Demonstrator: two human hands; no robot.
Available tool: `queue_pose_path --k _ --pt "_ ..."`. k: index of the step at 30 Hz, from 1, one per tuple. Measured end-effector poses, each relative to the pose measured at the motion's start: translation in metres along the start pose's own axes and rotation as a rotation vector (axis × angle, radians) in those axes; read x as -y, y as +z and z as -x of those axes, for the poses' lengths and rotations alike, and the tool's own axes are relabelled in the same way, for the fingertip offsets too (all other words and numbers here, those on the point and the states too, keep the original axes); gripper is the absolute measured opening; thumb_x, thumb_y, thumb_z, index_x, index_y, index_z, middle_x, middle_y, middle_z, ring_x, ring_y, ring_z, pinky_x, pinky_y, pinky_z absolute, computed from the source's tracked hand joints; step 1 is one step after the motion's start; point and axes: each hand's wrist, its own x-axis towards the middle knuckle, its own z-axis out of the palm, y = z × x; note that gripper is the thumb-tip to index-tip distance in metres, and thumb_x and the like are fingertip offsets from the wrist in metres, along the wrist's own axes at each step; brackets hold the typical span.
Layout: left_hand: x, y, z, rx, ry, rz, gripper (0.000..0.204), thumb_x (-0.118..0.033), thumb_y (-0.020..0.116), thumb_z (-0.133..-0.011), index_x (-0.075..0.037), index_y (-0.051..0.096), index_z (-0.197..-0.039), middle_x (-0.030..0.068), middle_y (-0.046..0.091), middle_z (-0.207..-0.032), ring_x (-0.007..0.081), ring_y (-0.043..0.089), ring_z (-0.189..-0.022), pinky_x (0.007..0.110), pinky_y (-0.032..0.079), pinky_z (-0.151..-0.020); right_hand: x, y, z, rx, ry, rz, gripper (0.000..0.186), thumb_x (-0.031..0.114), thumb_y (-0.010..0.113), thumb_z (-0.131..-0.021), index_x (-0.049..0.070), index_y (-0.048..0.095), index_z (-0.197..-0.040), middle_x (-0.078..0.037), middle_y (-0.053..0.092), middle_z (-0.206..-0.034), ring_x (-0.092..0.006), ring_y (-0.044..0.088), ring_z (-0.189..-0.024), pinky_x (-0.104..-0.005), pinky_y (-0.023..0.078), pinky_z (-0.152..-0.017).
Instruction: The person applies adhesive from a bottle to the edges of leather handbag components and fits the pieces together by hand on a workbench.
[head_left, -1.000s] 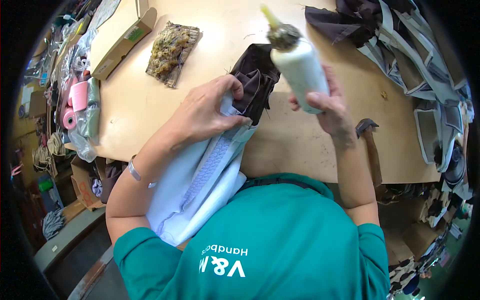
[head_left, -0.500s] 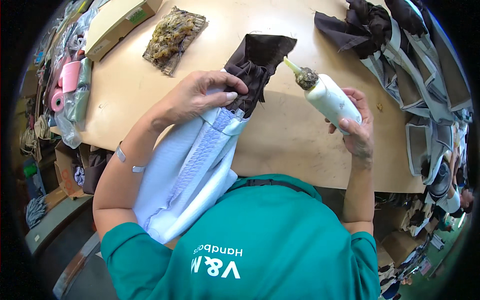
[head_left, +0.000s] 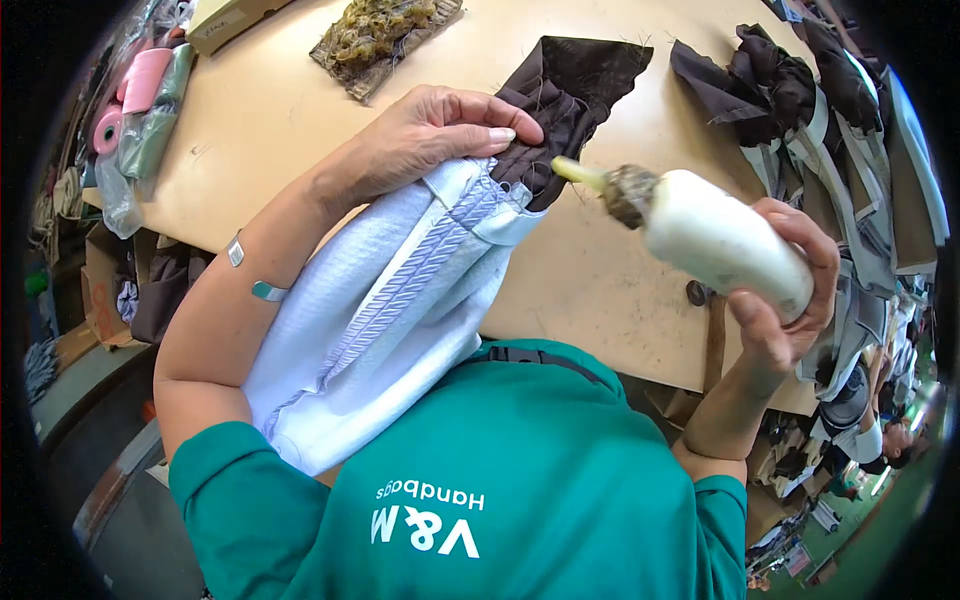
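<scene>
My left hand [head_left: 440, 135] pinches a gathered dark brown cloth [head_left: 590, 85] between thumb and forefinger, at the top of a pale blue-white fabric piece [head_left: 380, 320]. That piece has a band of slanting blue stitches and hangs down over my forearm side toward my lap. My right hand [head_left: 805, 285] is wrapped round the base of a white squeeze bottle [head_left: 725, 235], tilted with its tip to the left. Brownish crust rings the neck. The yellowish nozzle [head_left: 580, 173] points at the brown cloth by the fabric's top edge; whether it touches I cannot tell.
A crusted, yellow-brown pad [head_left: 385, 35] lies at the far side of the table [head_left: 260, 125]. Left of it are a cardboard box [head_left: 225, 20] and pink thread cones [head_left: 148, 78]. Several brown-and-grey sewn pieces [head_left: 850, 190] are heaped on the right. Another person [head_left: 895, 440] shows beyond.
The bottle has come closer and its nozzle has dropped to the brown cloth by the fabric's top edge. My left hand keeps its pinch. The whole view has shifted a little.
</scene>
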Motion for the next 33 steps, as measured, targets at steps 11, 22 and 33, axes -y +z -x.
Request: queue_pose_path --k 11,22,33 --pt "-0.003 -0.003 -0.005 0.054 -0.049 -0.098 0.025 -0.012 0.047 -0.086 -0.001 0.055 -0.106 0.0017 0.059 -0.094 0.0036 0.054 -0.083 0.017 0.044 -0.074 0.012 0.021 -0.010 0.153 -0.288 0.273 0.046 0.003 0.070 -0.049 0.002 0.056 -0.093 -0.017 0.058 -0.082 -0.0248 0.058 -0.074 -0.0321 0.048 -0.064" --pt "-0.003 -0.004 -0.007 0.043 -0.030 -0.159 0.024 -0.011 0.050 -0.085 -0.001 0.056 -0.105 0.0038 0.059 -0.097 0.0060 0.055 -0.085 0.019 0.044 -0.077 0.009 0.026 -0.010 0.162 -0.307 0.282 0.046 0.001 0.073 -0.051 0.003 0.056 -0.094 -0.018 0.058 -0.083 -0.0238 0.058 -0.073 -0.0304 0.048 -0.063" --pt "-0.002 -0.003 -0.007 0.035 -0.041 -0.142 0.024 -0.012 0.051 -0.084 -0.001 0.057 -0.105 0.0034 0.059 -0.096 0.0052 0.054 -0.085 0.018 0.044 -0.077 0.009 0.025 -0.008 0.156 -0.316 0.298 0.046 0.001 0.072 -0.052 0.004 0.056 -0.095 -0.017 0.058 -0.082 -0.0237 0.058 -0.073 -0.0308 0.048 -0.063"
